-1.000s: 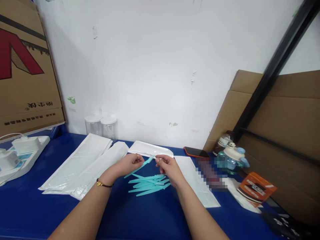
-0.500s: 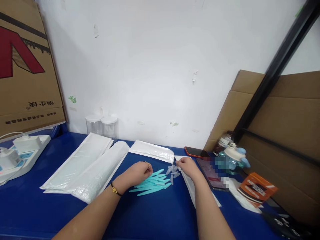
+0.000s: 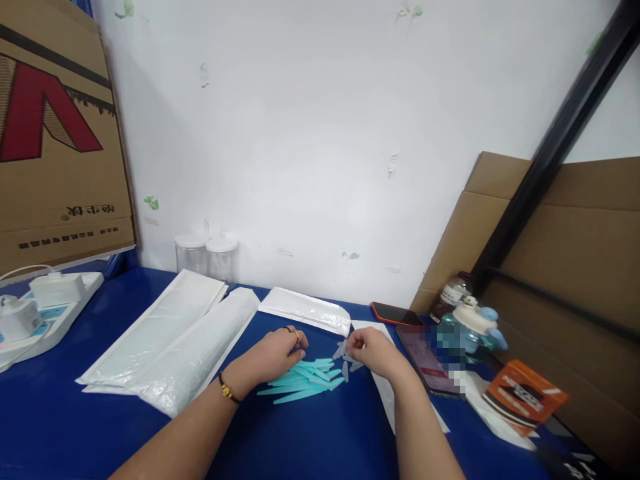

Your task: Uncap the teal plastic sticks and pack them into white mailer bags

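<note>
A fanned pile of slim turquoise sticks, which look like eyebrow razors (image 3: 305, 385), lies on the blue table. Just above its upper left side is my left hand (image 3: 280, 351), fingers bent, with a small gap between thumb and fingertips and nothing visible in it. Beside the pile, to the right, is a small heap of clear plastic caps (image 3: 345, 370). My right hand (image 3: 373, 350) is over that heap with thumb and index finger pinched together. Whatever is between those fingertips is too small to make out. The right hand covers part of the caps.
White padded mailers (image 3: 155, 327) lie to the left, and another white packet (image 3: 305, 310) lies behind the pile. Two clear jars (image 3: 223, 260) stand by the wall. At right are a white sheet (image 3: 385, 393), phones (image 3: 395, 315), a teal bottle (image 3: 467, 330) and an orange packet (image 3: 525, 397).
The view has tilted up slightly. My left thumb and fingers have parted a little. My right hand has moved lower and closer to the caps, its fingers still pinched.
</note>
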Available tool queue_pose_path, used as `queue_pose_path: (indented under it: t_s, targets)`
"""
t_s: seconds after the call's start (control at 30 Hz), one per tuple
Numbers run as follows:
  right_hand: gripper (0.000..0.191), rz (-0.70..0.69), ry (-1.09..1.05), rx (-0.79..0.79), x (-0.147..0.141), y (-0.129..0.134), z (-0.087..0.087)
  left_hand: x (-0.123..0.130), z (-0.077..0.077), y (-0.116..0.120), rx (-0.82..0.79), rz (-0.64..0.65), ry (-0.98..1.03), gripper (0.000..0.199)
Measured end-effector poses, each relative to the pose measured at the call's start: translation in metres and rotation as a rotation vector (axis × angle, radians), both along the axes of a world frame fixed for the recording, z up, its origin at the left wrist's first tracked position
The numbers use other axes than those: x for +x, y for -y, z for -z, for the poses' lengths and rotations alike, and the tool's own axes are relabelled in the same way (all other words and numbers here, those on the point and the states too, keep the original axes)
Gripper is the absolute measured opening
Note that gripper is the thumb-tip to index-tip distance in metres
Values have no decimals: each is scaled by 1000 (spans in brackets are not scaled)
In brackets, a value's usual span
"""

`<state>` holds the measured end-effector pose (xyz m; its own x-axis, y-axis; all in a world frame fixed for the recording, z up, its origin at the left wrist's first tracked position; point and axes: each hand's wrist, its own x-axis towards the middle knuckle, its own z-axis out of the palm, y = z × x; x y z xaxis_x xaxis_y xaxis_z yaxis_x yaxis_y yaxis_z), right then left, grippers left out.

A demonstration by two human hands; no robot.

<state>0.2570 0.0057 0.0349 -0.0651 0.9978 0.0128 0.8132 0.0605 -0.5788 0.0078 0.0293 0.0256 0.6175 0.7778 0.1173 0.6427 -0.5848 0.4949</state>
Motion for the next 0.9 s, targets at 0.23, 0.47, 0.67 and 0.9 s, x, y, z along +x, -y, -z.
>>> queue_pose_path:
  t_s: [0.23, 0.47, 0.67, 0.9]
  targets:
    - [34, -116, 52, -80, -4, 2, 6, -1, -3, -2, -39, 18, -15, 22]
    - [24, -122, 101, -149, -10, -2, 12, 3, 0, 1, -55, 32, -21, 15]
    - [13, -120, 126, -118, -8, 0, 10, 4, 0, -1, -59, 22, 9, 14]
    - [9, -164, -120, -110, -5, 4, 3, 2, -6, -2, -55, -5, 79, 20]
